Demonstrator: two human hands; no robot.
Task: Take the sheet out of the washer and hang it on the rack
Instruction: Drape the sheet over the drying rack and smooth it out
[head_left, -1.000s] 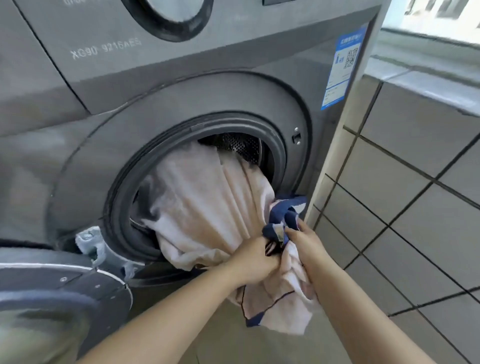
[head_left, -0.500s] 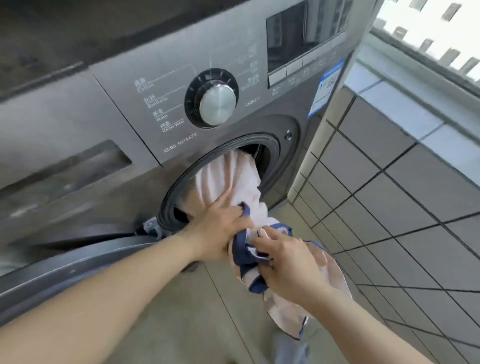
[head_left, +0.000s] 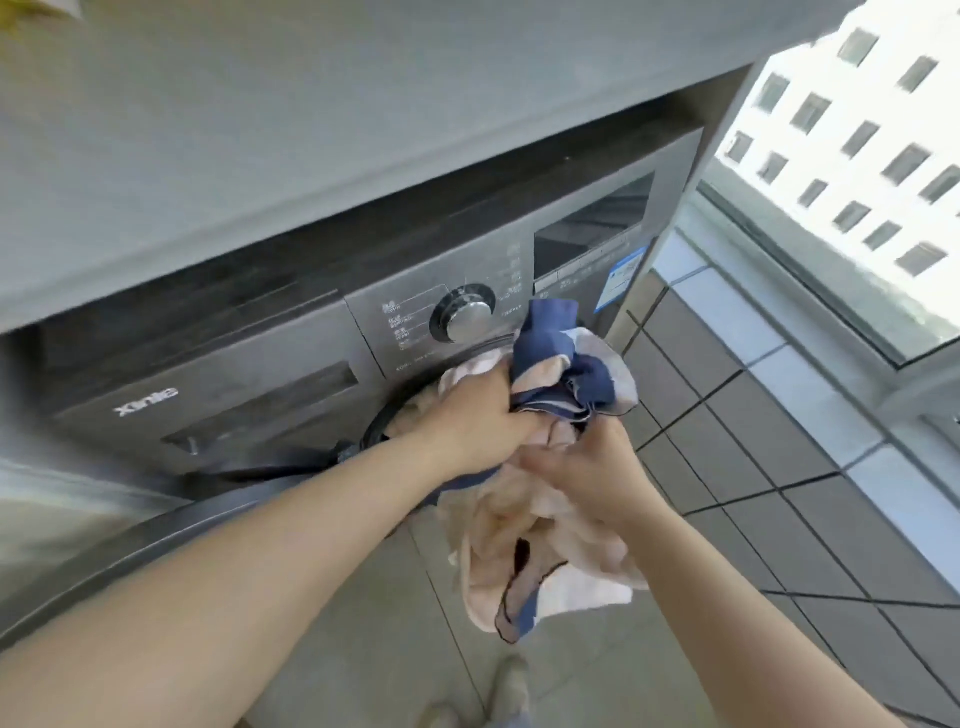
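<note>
A pale pink sheet (head_left: 524, 540) with dark blue trim is bunched in front of the grey washer (head_left: 260, 374). My left hand (head_left: 483, 421) grips the upper bunch where the blue edge sticks up. Just below and to the right, my right hand (head_left: 587, 467) grips the lower folds, which hang toward the floor. A strip of sheet still runs back into the drum opening (head_left: 410, 410), mostly hidden behind my left hand. No rack is in view.
The washer door (head_left: 130, 545) stands open at the lower left, under my left arm. A grey counter (head_left: 311, 130) overhangs the washer. A tiled low wall (head_left: 753, 431) and a window sill (head_left: 810, 291) lie to the right. My feet (head_left: 498, 696) stand on the floor.
I have stood up higher, so the view now looks down on the washer. Both hands have lifted and gathered more sheet out of the drum.
</note>
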